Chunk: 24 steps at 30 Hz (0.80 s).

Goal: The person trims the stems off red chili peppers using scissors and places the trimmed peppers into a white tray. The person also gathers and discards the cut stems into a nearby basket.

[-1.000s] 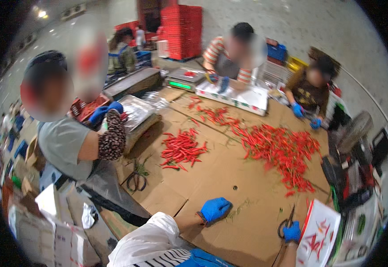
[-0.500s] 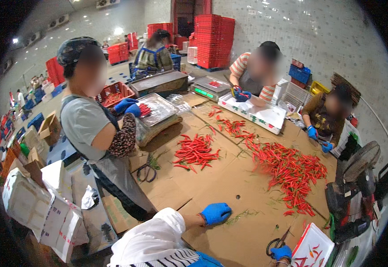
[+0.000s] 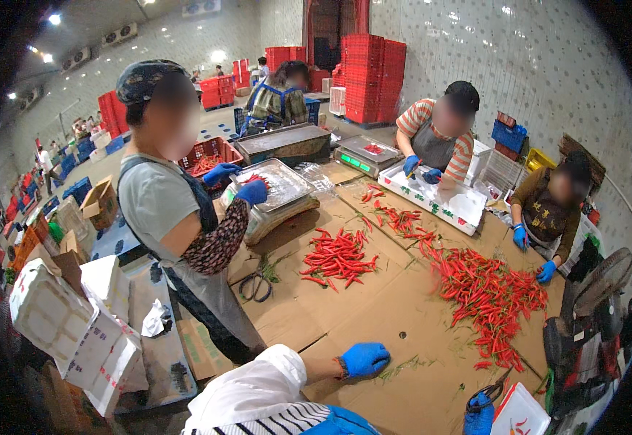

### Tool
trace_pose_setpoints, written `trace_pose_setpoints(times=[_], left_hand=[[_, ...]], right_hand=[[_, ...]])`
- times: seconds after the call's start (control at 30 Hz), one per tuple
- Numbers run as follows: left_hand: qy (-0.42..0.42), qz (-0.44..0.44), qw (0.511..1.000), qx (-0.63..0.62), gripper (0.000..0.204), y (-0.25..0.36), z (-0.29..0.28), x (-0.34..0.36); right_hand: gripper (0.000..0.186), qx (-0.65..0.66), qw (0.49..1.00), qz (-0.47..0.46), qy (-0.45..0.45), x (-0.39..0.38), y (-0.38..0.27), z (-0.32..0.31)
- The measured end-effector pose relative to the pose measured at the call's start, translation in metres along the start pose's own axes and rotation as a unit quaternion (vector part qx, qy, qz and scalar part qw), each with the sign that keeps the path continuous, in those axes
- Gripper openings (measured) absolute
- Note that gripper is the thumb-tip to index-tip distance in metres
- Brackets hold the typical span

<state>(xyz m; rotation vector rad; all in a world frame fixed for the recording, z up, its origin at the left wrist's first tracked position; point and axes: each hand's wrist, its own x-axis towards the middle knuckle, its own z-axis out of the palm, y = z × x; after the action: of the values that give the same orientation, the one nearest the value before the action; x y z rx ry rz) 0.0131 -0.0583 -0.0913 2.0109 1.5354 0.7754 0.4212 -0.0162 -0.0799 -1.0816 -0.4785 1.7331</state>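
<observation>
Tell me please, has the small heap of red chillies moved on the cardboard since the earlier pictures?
No. The small heap of red chillies lies as before, up and left of the hole in the cardboard; only the view shifted.

- Up at the wearer's head we go, one wide fisheye pitched down and forward across the flat brown cardboard tabletop (image 3: 352, 322)!
- Closest in, the wearer's loose white cloth sleeve (image 3: 247, 384) fills the bottom edge; the blue-gloved left hand (image 3: 365, 359) sits just beyond, the blue-gloved right hand (image 3: 479, 418) low at right.
- Mid-range, the slender red chili peppers (image 3: 491, 293)!
- Far off up top, tall stacked red plastic crates (image 3: 372, 78) and the pale spotted wall (image 3: 504, 61).
- Dark corners all round, straight edges bowing near the rim.
</observation>
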Motion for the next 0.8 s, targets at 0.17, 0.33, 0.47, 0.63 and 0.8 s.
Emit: trace_pose_setpoints(times=[0.17, 0.33, 0.47, 0.63, 0.8], left_hand=[[-0.021, -0.143, 0.969, -0.202, 0.028, -0.005, 0.004, 0.039], [0.044, -0.185, 0.960, -0.205, 0.039, -0.047, -0.037, 0.132], [0.128, -0.171, 0.955, -0.206, 0.058, -0.068, -0.049, 0.227], [0.134, -0.296, 0.920, -0.217, 0.103, -0.053, -0.042, 0.322], [-0.013, -0.287, 0.957, -0.028, 0.118, 0.005, -0.002, 0.354]], right_hand=[[0.014, 0.657, 0.651, 0.377, -0.050, 0.106, 0.006, -0.110], [0.016, 0.203, 0.977, 0.067, 0.007, 0.061, -0.004, 0.002], [0.020, 0.088, 0.994, -0.011, 0.071, 0.032, 0.000, 0.031], [0.025, -0.098, 0.980, -0.072, 0.157, 0.009, 0.014, 0.046], [0.029, -0.319, 0.913, -0.175, 0.184, 0.019, 0.029, 0.049]])
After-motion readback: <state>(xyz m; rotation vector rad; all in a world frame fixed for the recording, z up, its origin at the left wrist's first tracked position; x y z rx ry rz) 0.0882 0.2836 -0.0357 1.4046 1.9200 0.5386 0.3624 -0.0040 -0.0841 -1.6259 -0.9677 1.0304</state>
